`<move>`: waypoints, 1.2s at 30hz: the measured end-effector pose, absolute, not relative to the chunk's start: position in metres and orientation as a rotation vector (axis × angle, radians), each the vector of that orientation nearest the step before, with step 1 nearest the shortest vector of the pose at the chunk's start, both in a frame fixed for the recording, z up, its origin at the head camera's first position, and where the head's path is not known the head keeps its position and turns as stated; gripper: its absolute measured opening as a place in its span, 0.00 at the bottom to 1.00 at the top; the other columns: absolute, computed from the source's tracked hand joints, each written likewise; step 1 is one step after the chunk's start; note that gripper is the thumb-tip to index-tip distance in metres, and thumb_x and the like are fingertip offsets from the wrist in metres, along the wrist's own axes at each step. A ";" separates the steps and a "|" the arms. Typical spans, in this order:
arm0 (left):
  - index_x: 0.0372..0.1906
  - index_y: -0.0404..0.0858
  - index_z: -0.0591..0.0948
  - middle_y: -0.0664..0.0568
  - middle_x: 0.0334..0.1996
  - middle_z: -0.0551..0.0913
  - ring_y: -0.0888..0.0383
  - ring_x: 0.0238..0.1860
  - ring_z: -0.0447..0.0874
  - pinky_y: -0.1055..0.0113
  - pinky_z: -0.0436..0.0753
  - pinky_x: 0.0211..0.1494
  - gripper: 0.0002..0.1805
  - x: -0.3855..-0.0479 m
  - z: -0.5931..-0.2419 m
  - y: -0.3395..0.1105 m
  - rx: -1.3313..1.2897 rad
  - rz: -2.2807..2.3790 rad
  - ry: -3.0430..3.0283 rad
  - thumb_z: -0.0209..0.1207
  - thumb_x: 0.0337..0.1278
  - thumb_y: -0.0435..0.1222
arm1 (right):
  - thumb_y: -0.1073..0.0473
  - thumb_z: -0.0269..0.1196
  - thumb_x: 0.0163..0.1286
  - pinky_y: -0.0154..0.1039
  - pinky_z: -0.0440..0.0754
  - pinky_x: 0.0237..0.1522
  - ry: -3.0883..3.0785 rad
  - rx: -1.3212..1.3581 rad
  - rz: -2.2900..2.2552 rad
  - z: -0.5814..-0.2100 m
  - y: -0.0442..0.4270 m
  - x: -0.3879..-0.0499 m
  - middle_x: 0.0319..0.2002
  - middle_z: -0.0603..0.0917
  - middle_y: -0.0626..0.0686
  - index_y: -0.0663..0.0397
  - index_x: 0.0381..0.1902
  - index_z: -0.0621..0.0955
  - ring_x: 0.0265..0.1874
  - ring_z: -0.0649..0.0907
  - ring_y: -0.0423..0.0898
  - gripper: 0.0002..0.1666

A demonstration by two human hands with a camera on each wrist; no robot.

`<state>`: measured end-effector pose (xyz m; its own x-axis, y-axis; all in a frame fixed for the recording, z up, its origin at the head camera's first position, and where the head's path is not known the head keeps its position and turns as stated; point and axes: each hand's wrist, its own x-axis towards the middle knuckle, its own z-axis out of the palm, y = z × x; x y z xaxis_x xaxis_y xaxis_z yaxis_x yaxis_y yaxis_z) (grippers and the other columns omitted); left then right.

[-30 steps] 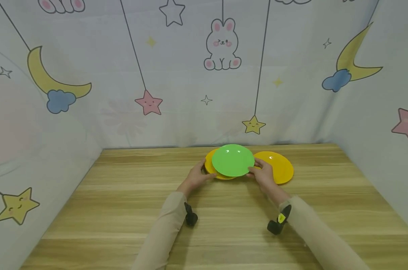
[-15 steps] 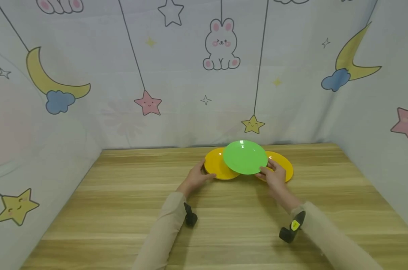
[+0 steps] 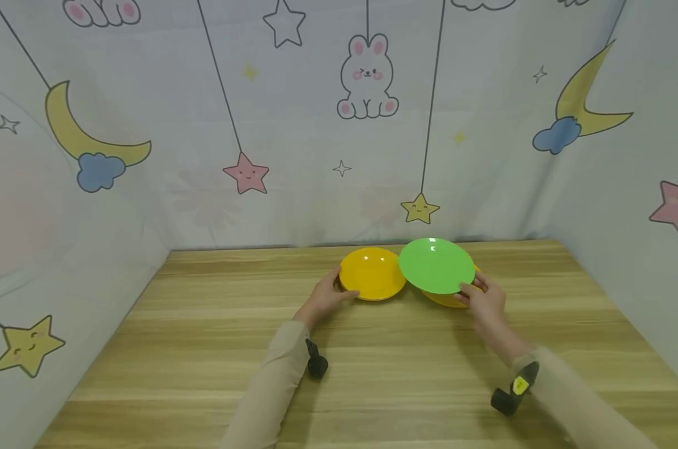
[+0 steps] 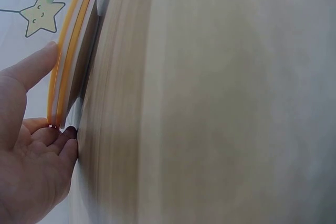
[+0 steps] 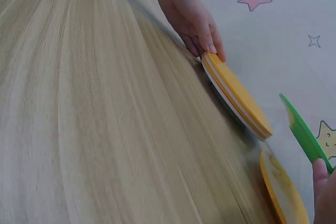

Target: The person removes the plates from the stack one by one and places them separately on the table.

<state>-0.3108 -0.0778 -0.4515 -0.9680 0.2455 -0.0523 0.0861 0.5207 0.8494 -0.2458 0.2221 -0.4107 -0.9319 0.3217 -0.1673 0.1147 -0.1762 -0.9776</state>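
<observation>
At the back of the table, my left hand (image 3: 323,297) grips the left edge of a yellow plate (image 3: 372,274). In the left wrist view this is a stack of two yellow plates (image 4: 71,51), with the thumb at the upper rim and the fingers by the lower edge. My right hand (image 3: 487,304) pinches the right rim of a green plate (image 3: 435,265), held up off the table. Below the green plate lies another yellow plate (image 3: 447,300), mostly hidden by it in the head view. The right wrist view shows a gap between the green plate (image 5: 306,136) and that yellow plate (image 5: 283,188).
The wood-grain table (image 3: 384,374) extends in front of the plates. A white curtain (image 3: 300,125) printed with stars, moons and a rabbit closes off the back and sides. Each wrist bears a small black camera, such as the left one (image 3: 316,362).
My right hand has carried the green plate rightward, from over the left yellow stack to over the right yellow plate. The left hand has stayed at the stack's edge.
</observation>
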 end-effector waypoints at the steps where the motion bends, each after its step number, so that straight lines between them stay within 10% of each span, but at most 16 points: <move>1: 0.70 0.35 0.51 0.45 0.68 0.55 0.50 0.68 0.52 0.57 0.55 0.69 0.47 -0.311 -0.451 -0.078 0.281 1.433 2.589 0.63 0.51 0.45 | 0.72 0.52 0.65 0.25 0.80 0.35 -1.916 -0.519 2.243 -0.411 0.225 -0.245 0.47 0.66 0.51 0.65 0.68 0.53 0.25 0.78 0.32 0.36; 36: 0.70 0.34 0.50 0.44 0.69 0.54 0.50 0.68 0.51 0.57 0.56 0.69 0.48 -0.309 -0.452 -0.077 0.254 1.430 2.586 0.63 0.50 0.47 | 0.75 0.51 0.62 0.23 0.80 0.31 -1.658 -0.772 2.173 -0.420 0.318 -0.231 0.40 0.69 0.45 0.62 0.69 0.51 0.22 0.78 0.32 0.39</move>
<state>-0.3091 -0.0773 -0.4518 -0.9702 0.2320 -0.0702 0.0639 0.5241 0.8493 -0.2312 0.3181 -0.4203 -0.8102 0.5377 -0.2333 0.0830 -0.2887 -0.9538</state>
